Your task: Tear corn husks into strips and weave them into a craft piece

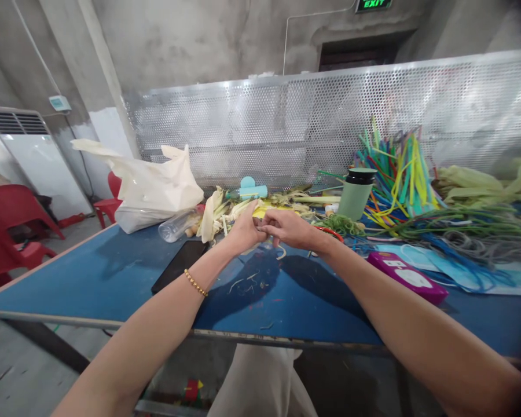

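My left hand (245,230) and my right hand (289,227) meet above the blue table (113,278), fingers pinched together on a small pale strip (281,250) that curls down below them. What exactly they pinch is too small to name; it looks like a bit of corn husk. A gold bead bracelet (195,283) sits on my left wrist. Just behind the hands lies a heap of corn husks (226,211) with something yellow (263,209) in it. Small husk scraps (247,282) lie on the table under my hands.
A black phone (180,265) lies left of my hands, beside a clear bottle (176,227) and a white bag (151,185). A green tumbler (356,193), coloured strips (399,174), a magenta case (406,277) and cords crowd the right. Perforated metal screen (286,127) behind; red chairs (8,231) left.
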Demonstrator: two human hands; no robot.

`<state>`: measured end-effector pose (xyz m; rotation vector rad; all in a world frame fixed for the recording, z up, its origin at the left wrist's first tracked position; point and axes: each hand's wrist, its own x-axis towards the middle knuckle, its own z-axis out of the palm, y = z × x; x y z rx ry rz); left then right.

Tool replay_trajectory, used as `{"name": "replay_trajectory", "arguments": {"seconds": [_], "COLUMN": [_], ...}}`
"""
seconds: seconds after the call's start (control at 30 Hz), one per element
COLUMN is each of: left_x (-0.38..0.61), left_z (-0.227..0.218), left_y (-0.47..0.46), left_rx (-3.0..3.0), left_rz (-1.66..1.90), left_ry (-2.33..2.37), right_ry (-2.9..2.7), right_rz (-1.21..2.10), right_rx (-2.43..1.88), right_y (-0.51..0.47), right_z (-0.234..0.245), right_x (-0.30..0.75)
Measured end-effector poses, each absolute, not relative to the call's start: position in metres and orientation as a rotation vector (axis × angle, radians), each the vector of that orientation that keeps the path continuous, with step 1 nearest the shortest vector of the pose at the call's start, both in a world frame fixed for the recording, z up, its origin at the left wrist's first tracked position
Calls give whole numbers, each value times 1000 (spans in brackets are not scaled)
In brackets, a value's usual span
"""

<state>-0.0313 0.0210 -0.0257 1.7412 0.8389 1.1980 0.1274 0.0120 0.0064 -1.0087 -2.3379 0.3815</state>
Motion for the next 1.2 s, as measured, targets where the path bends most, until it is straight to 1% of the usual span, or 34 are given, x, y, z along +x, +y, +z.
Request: {"name": "replay_trajectory", "arguments": {"seconds": [0.1, 0.17, 0.3, 0.37, 0.57, 0.87, 1.03, 1.2], "left_x": [-32, -32, -32, -32, -29, -25, -23, -20], "left_z": [-18, -13, -10, -11, -15, -15, -18, -22], "left_y": [16, 12, 10, 10, 7, 2, 0, 0], "left_rx": [1670, 1628, 1677, 1732, 1749, 1633, 1588, 1566], "left_rz": [1246, 1254, 1234, 1214, 1119, 1031, 960, 922], "left_ry": [821, 814, 825, 820, 827, 650, 642, 678], "right_ry": [-2174, -2048, -1909, -1882, -1855, -1872, -1955, -1949], "right_rz": [259, 242, 465, 512, 601, 630, 789, 699], "right_rx": [-998, -957, -890, -867, -797, -776, -817, -802], "right_y": [11, 10, 11, 13, 14, 18, 18, 16], "right_z": [11, 13, 14, 12, 10, 3, 4, 4], "right_x": [125, 123, 124, 125, 125, 125, 128, 127]}}
